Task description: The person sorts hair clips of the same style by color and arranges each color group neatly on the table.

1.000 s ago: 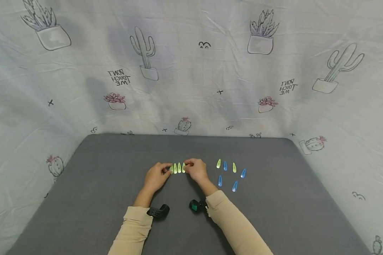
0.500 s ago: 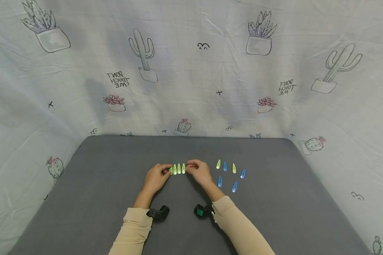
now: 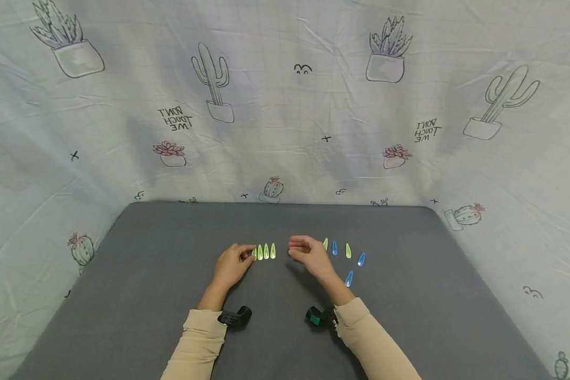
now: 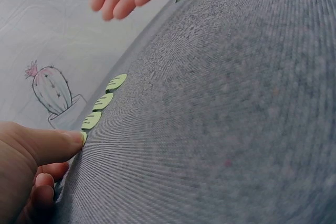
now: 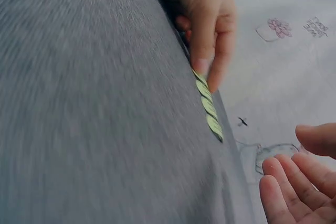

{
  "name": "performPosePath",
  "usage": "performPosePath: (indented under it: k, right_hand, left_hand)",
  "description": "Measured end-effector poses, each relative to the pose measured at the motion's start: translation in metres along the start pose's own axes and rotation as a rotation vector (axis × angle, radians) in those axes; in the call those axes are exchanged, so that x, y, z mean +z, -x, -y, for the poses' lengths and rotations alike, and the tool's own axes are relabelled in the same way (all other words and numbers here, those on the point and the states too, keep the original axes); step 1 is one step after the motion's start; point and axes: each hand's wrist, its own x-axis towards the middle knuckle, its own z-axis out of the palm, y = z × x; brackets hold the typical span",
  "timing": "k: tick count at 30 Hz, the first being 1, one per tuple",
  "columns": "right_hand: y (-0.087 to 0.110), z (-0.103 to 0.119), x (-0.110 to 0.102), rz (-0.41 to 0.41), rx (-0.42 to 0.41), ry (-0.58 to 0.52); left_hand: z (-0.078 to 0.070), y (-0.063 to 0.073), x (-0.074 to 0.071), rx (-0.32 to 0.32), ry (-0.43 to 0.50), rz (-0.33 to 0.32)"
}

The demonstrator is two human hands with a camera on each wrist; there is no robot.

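Several yellow-green snap hair clips [image 3: 266, 251] lie side by side in a short row on the grey table. My left hand [image 3: 231, 264] is at the row's left end, thumb and index finger pinching the leftmost hair clip [image 4: 84, 138], which they partly cover. To the right of the row, my right hand [image 3: 311, 258] is raised over the table with nothing in it. Its fingers are loosely extended and spread from the thumb, as the right wrist view [image 5: 299, 187] also shows.
Right of my right hand lie two loose yellow-green clips [image 3: 348, 250] and several blue clips [image 3: 361, 259]; the right hand partly blocks that group. A white cloth [image 3: 285, 105] printed with cacti hangs behind the table [image 3: 171, 237].
My right hand has let go of the rightmost clip in the row and moved right, toward the loose clips, now covering one blue clip. My left hand stays at the row's left end.
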Motion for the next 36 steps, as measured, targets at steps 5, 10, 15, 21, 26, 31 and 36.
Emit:
performPosePath:
  k: [5,10,15,21,26,31,36]
  right_hand:
    - [0.013,0.018,-0.022,0.000,0.011,-0.017]
    - [0.019,0.011,-0.045,-0.031,0.006,-0.032]
    - [0.020,-0.015,-0.068,-0.042,-0.042,-0.016]
    - [0.026,-0.034,-0.095,-0.043,-0.084,-0.020]
    - [0.032,-0.045,-0.111,-0.063,-0.058,-0.026]
    - [0.032,-0.053,-0.118,-0.081,-0.036,-0.013]
    - [0.030,-0.056,-0.120,-0.122,-0.004,0.039]
  left_hand:
    - [0.000,-0.001,0.002,0.003,0.003,0.005]
    - [0.002,-0.001,0.003,0.006,0.006,0.007]
    - [0.003,-0.001,0.004,0.010,0.006,0.006]
    - [0.003,0.000,0.005,0.018,0.012,0.007]
    - [0.004,0.002,0.004,0.016,0.012,0.007]
    - [0.004,0.002,0.003,0.005,0.015,0.006]
    - [0.004,0.001,0.002,0.002,0.012,-0.001]
